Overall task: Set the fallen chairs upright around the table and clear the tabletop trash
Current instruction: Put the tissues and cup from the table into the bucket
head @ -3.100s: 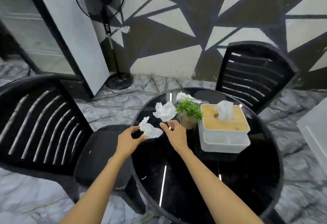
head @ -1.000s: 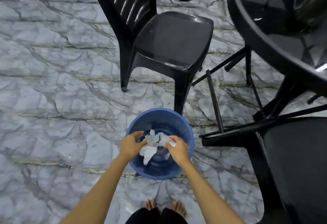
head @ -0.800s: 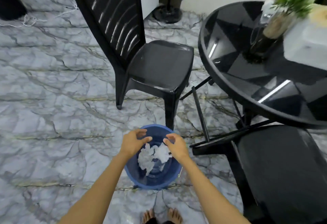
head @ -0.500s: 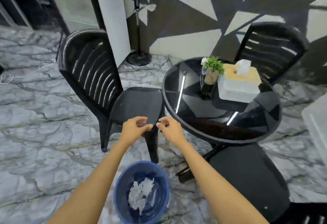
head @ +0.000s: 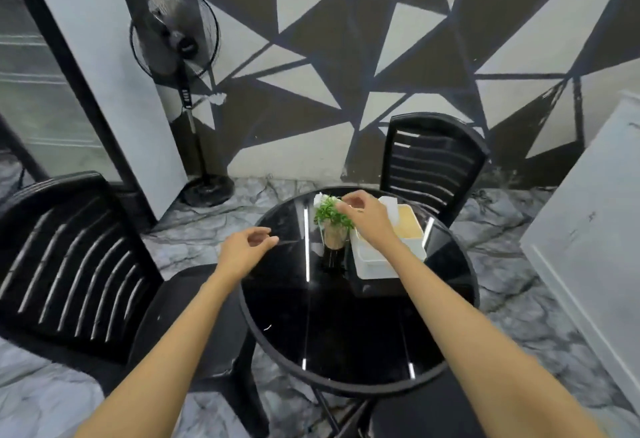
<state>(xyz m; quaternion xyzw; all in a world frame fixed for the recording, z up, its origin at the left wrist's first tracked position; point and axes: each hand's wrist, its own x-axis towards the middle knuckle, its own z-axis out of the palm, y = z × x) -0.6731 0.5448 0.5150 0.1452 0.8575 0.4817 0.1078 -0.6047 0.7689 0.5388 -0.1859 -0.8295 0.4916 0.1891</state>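
A round black glass table stands in front of me. One crumpled white tissue lies at its far edge, mostly hidden behind a small potted plant. My right hand hovers over the plant with fingers curled and apart, holding nothing. My left hand hangs over the table's left rim, empty, fingers loosely spread. A black chair stands upright on the left and another black chair stands upright behind the table.
A white tissue box with a wooden lid sits right of the plant. A standing fan is at the back left by the patterned wall. A third chair's seat lies under my right arm. A white cabinet stands at right.
Both hands let the crumpled tissues fall into the blue bin on the floor, then rose. My view lifted from the bin to the table, and my right hand reached out over the plant.
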